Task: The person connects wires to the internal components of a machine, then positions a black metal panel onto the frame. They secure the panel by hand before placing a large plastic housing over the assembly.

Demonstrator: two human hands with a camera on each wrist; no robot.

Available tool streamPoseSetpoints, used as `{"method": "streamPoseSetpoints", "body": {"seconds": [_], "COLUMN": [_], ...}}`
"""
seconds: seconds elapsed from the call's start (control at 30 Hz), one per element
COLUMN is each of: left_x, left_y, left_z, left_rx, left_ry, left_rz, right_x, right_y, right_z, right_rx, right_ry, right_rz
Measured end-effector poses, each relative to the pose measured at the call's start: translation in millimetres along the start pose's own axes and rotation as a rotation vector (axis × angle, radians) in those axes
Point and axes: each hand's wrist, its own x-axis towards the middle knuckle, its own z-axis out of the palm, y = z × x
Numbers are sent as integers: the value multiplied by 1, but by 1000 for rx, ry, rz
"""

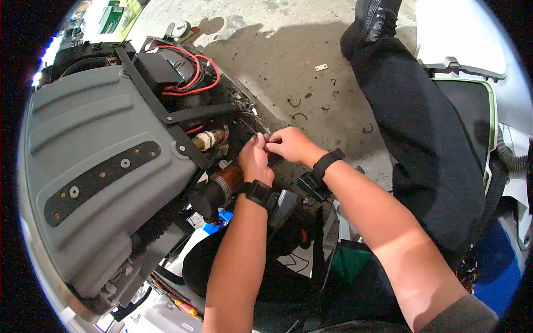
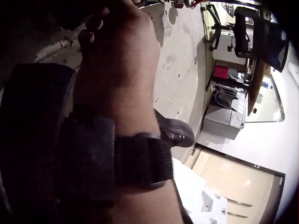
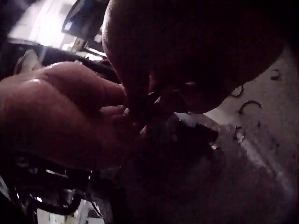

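In the head view my left hand (image 1: pixel 255 161) and right hand (image 1: pixel 293 145) meet at the edge of a machine with a grey ribbed cover (image 1: pixel 100 127). Thumb and fingers of both pinch a thin wire-like strand (image 1: pixel 249 126) that runs up from the fingertips. The right wrist view is dark, with the left hand (image 3: pixel 70 112) and right hand (image 3: pixel 187 56) fingertip to fingertip. Its kind I cannot tell, since fingers hide most of it. Just beside the left hand sit a copper-coloured cylinder (image 1: pixel 226 180) and a brass fitting (image 1: pixel 208 139).
Red cables (image 1: pixel 206 80) loop over the machine's far end, near a black metal bracket (image 1: pixel 202 112). Several dark curved scraps (image 1: pixel 300 116) and a small pale plate (image 1: pixel 321 67) lie on the concrete floor (image 1: pixel 277 61). The person's leg (image 1: pixel 411 111) stretches along the right.
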Motion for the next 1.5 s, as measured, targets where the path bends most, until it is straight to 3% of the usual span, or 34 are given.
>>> {"method": "streamPoseSetpoints", "body": {"seconds": [0.07,0.13,0.2,0.37,0.43,1.23,1.5], "left_x": [1,3,6,16,12,20,20], "left_y": [1,-1,-3,-9,-6,-6,-4], "left_z": [3,3,2,0,5,-9,-7], "left_rx": [17,-20,-17,-43,-44,-56,12], "left_ry": [23,31,38,20,112,-5,47], "left_rz": [-21,-48,-62,-41,-54,-68,-74], "right_x": [-1,-4,-2,3,5,9,7], "right_y": [9,3,3,3,7,10,9], "right_z": [4,0,0,3,7,20,23], "right_rx": [86,510,510,258,288,162,189], "right_ry": [40,17,-44,35,36,78,90], "right_rz": [16,306,298,208,203,209,242]}}
